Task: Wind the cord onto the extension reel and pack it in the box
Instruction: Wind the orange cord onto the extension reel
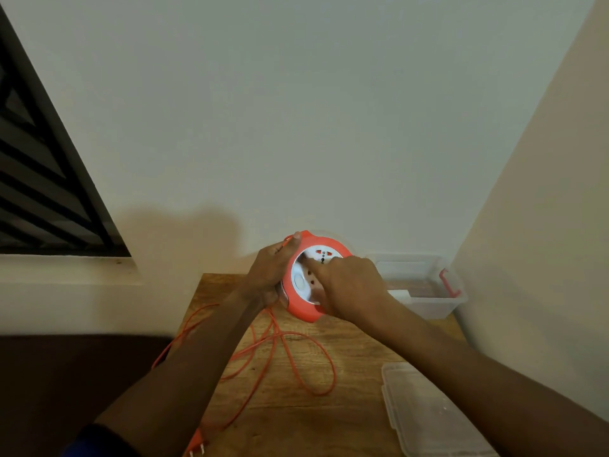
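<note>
An orange extension reel [304, 310] with a white socket face is held tilted above the far side of the wooden table [349, 354]. My left hand [268, 275] grips its left rim, thumb on top, with the cord passing under the fingers. My right hand [349, 288] lies on the white face, fingers pressed against it. The orange cord [296, 361] trails in loose loops over the table and off its left edge. Its plug [196, 445] lies at the near edge. A clear plastic box [425, 301] with a red latch stands open at the back right.
The box's clear lid [425, 413] lies flat at the table's near right. A wall stands close behind the table and another on the right. A dark window grille [43, 179] and sill are on the left, with a dark surface below.
</note>
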The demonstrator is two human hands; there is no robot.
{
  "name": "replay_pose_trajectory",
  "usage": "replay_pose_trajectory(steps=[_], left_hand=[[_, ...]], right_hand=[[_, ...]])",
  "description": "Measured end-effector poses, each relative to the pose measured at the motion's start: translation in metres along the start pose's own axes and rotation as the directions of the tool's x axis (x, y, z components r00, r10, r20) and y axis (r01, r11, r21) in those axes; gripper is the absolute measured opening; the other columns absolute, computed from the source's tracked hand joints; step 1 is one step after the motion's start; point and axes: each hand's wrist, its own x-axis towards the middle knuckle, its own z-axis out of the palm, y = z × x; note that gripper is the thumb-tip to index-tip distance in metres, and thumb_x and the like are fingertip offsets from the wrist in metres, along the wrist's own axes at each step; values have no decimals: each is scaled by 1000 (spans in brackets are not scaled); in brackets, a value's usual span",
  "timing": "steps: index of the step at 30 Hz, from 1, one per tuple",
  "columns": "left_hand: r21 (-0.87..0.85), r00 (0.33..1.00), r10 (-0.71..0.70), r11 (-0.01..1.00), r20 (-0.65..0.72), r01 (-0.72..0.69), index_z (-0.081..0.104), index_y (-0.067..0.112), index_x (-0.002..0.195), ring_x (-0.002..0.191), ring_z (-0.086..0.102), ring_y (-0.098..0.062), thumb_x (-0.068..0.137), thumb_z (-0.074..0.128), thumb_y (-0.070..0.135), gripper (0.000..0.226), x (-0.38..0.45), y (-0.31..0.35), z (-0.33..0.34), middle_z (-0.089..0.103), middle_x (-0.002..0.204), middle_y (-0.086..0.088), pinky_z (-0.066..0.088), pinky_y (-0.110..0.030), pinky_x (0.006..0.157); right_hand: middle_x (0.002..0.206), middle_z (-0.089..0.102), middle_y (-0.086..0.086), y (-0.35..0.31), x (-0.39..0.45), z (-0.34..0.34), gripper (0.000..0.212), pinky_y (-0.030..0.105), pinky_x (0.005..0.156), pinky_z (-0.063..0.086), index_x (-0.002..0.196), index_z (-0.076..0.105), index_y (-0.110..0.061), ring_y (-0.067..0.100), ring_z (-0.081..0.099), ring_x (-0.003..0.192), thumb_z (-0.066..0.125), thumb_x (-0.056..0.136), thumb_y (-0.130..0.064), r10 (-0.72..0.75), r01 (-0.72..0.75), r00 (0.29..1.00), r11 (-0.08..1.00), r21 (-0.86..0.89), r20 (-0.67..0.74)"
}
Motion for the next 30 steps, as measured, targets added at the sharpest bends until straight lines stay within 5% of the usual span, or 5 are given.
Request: replay_pose_trajectory(steps=[4,9,16,24,30], left_hand=[[-107,998,58,992,-28,-61,83,27,94,82,80,-20,98,65,45,26,-3,-2,10,83,98,-5,65,-33,64],[-139,997,31,990,-70,-40,84,29,83,75,79,-20,98,65,45,29,-3,-10,11,83,88,-4,64,-34,61],[-194,998,-14,981,-59,2,77,15,111,88,80,-31,95,65,52,42,-7,-11,-10,82,105,-12,66,-43,70],[-194,1000,-1,981,4,2,73,12,120,96,77,-38,81,71,57,60,-8,-13,-20,79,114,-17,65,-46,72],[-87,998,13,996,58,-8,74,16,120,93,79,-34,81,72,56,56,-6,-8,-5,80,111,-15,64,-41,69]], right_hand=[[90,69,4,-3,8,1,61,30,52,33,121,52,-18,29,65,78,55,80,-62,410,-404,911,855,324,54],[118,65,4,6,5,3,56,36,73,50,131,48,-19,27,63,99,59,84,-45,433,-506,862,684,526,265],[103,67,6,-5,-6,-5,48,35,57,50,128,48,-25,31,66,81,63,83,-32,79,-78,997,965,252,5],[146,34,20,4,-12,-5,79,39,63,52,145,31,-44,36,55,110,68,83,-12,-192,186,977,980,67,92],[117,59,17,8,-1,-5,63,39,65,50,139,40,-42,33,62,98,68,85,-28,-253,253,963,967,17,96]])
